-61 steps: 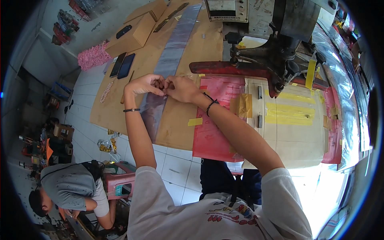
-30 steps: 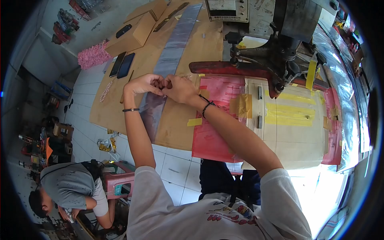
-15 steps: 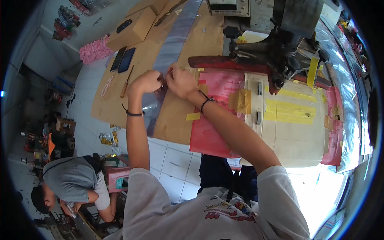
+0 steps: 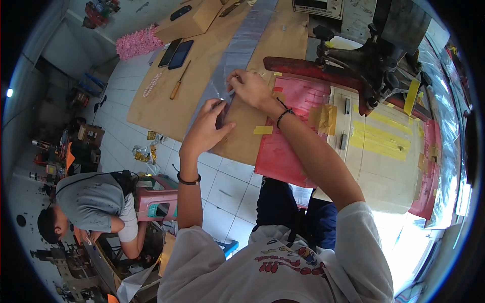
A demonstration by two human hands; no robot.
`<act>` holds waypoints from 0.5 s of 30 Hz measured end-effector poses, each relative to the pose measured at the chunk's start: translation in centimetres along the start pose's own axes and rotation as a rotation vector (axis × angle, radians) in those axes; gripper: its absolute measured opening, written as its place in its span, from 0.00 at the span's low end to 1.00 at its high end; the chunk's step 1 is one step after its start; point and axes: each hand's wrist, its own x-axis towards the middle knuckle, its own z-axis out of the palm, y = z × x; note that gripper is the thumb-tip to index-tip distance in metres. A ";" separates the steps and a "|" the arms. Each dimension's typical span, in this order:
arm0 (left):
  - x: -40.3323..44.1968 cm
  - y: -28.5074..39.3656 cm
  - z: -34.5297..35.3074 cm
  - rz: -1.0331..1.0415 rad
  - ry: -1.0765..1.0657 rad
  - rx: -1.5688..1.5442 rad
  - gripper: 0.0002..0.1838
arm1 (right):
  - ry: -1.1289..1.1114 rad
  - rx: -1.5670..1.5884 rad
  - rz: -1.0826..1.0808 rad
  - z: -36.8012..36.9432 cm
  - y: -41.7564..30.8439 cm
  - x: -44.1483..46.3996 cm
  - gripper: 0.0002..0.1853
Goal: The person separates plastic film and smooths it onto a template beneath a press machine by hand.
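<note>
A long strip of clear plastic film (image 4: 244, 49) runs down the brown tabletop, its lower part passing beneath my hands. My left hand (image 4: 204, 129) is over the strip's near end, thumb and fingers apart and fingers bent. Just above and to the right, my right hand (image 4: 251, 90) has its fingers curled together at the strip's right edge, seemingly pinching the film. The fingertips are partly hidden. To the right lies a red sheet (image 4: 283, 146) beneath my right forearm.
A clamp-like machine with a red bar (image 4: 313, 71) stands over a taped beige board (image 4: 381, 177). Two phones (image 4: 180, 54), a wooden-handled tool (image 4: 175, 91) and a cardboard box (image 4: 194, 22) are on the table (image 4: 151, 113). A co-worker (image 4: 93, 199) sits at lower left.
My hands have moved apart: the left has come down and opened its fingers, the right stays up by the strip's edge. The view has shifted, so the table appears further right and up.
</note>
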 end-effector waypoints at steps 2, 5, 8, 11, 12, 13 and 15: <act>-0.4 -0.1 -0.1 0.005 0.001 -0.021 0.29 | 0.001 -0.012 0.018 -0.1 -0.4 -0.1 0.20; -0.5 -1.1 0.3 0.015 0.018 -0.041 0.28 | -0.030 -0.164 -0.023 -0.3 -0.9 -0.7 0.21; -0.6 0.4 0.5 0.009 0.070 -0.054 0.26 | -0.032 -0.246 -0.086 0.1 0.0 -0.5 0.22; -1.6 3.6 -0.1 -0.093 0.130 -0.141 0.23 | 0.048 -0.227 -0.242 0.0 -0.3 -0.3 0.25; -2.2 4.0 0.3 -0.089 0.214 -0.094 0.21 | 0.055 -0.191 -0.221 -0.3 -1.3 -0.3 0.24; -2.8 4.3 0.5 -0.086 0.298 -0.045 0.18 | 0.062 -0.153 -0.201 -0.9 -2.9 -0.3 0.24; -3.8 4.8 0.7 -0.098 0.384 -0.024 0.14 | 0.078 -0.109 -0.177 -2.2 -6.0 -0.8 0.24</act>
